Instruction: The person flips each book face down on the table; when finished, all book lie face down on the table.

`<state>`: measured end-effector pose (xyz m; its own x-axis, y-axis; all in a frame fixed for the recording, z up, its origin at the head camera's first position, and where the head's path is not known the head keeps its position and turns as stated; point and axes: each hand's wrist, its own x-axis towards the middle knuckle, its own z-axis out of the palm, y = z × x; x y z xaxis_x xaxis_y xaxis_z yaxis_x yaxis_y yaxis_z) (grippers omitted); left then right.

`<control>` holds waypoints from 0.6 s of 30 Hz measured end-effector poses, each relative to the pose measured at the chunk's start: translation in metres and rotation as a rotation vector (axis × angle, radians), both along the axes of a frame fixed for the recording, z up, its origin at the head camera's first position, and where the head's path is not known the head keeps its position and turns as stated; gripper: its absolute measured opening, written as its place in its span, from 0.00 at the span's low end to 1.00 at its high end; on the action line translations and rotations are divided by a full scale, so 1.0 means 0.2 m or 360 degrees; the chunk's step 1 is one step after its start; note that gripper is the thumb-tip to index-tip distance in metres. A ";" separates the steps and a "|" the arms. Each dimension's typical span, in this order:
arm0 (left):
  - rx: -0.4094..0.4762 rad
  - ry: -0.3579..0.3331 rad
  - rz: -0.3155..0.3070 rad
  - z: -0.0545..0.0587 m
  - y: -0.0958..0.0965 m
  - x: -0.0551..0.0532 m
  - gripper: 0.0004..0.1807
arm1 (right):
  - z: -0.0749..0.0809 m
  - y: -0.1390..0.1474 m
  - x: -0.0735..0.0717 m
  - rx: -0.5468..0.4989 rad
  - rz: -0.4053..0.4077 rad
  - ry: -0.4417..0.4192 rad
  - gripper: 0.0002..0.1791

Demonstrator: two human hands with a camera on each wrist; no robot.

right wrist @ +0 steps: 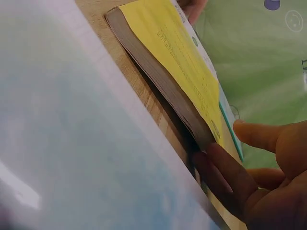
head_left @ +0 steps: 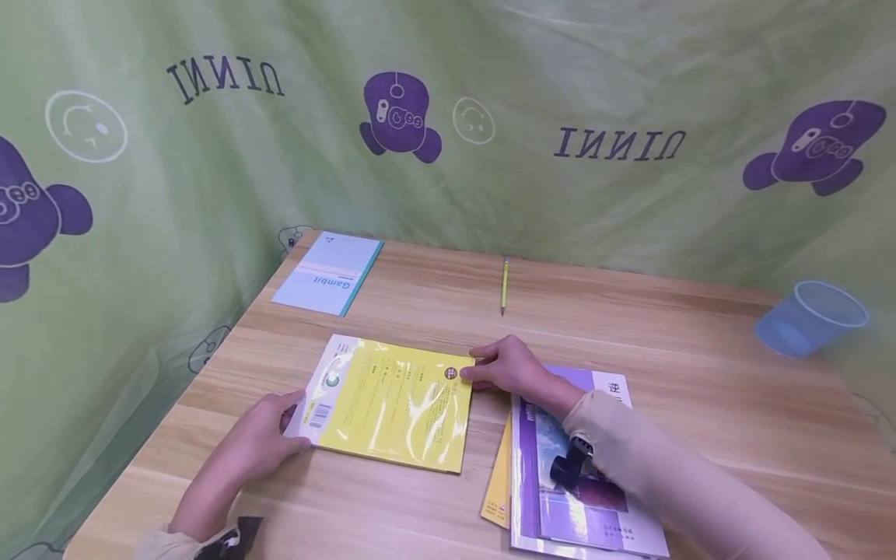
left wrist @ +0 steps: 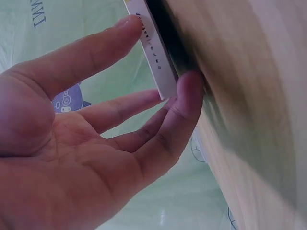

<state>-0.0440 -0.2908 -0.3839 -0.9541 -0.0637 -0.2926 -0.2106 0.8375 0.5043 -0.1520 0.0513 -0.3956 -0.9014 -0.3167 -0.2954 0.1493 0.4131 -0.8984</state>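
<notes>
A thick yellow book (head_left: pixel 395 404) with a white spine-side strip lies between my two hands. My left hand (head_left: pixel 259 435) grips its left end. In the left wrist view, that thumb (left wrist: pixel 105 52) touches the white spine (left wrist: pixel 156 62), with fingers curled beneath. At the far right corner my right hand (head_left: pixel 511 369) holds the book, thumb over the cover. The right wrist view shows the page edges (right wrist: pixel 163 81), with right fingertips (right wrist: pixel 216 155) at their lower corner. A dark gap shows under the book there. Beneath my right forearm is a stack of purple-and-white books (head_left: pixel 525 498).
A yellow-orange booklet (head_left: pixel 495 490) pokes out from under the stack. A pale blue notebook (head_left: pixel 322 272) lies at the far left, a pencil (head_left: pixel 504 288) at the back middle. A translucent blue cup (head_left: pixel 798 323) stands tilted-looking at the right. A green printed curtain (head_left: pixel 504 194) borders the table.
</notes>
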 end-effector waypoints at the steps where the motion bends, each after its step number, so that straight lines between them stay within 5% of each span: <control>1: -0.0003 -0.0007 0.0008 0.00 0.00 0.00 0.43 | 0.01 0.00 0.00 0.0022 -0.0011 0.0003 0.31; 18: -0.0167 0.0062 0.0021 0.07 0.02 0.02 0.39 | 0.07 0.05 0.06 -0.0026 0.0023 0.0012 0.28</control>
<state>-0.0392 -0.2875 -0.3696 -0.9636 -0.1046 -0.2462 -0.2037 0.8835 0.4218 -0.1396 0.0614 -0.3823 -0.8987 -0.3347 -0.2834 0.1366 0.4003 -0.9062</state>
